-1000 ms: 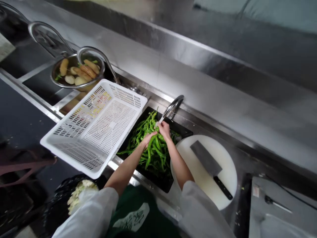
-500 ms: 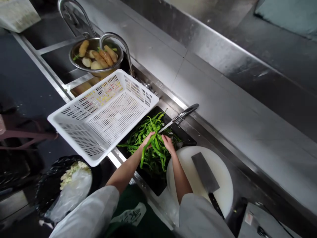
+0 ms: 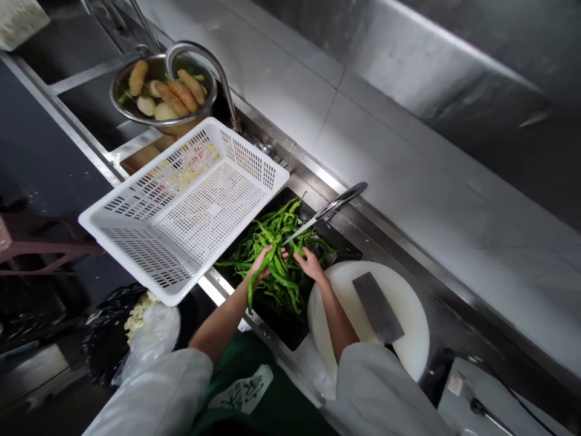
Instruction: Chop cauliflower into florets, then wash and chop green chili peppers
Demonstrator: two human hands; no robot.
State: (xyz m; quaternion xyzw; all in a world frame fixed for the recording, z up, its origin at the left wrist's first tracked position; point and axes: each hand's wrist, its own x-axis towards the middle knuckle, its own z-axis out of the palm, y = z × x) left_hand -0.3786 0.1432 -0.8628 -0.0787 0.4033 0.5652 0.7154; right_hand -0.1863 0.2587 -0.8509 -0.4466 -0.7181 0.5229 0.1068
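Head view: the green peppers point(image 3: 282, 280) are piled in the sink point(image 3: 347, 247), under water from the faucet point(image 3: 345, 198) behind it. Over the sink, the left hand point(image 3: 260, 264) is loosely curled round a few; the right hand point(image 3: 310, 265) is half open against one, can't tell if gripping. They're probably light, firm but bendy, slippery wet; I'd grab mid-length.

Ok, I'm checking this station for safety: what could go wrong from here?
The bare cleaver lies on the cutting board near the right forearm, so a bump might shift it. The white basket juts past the sink's front edge and could be tipped. A long green pepper dangling from the left hand may slip.
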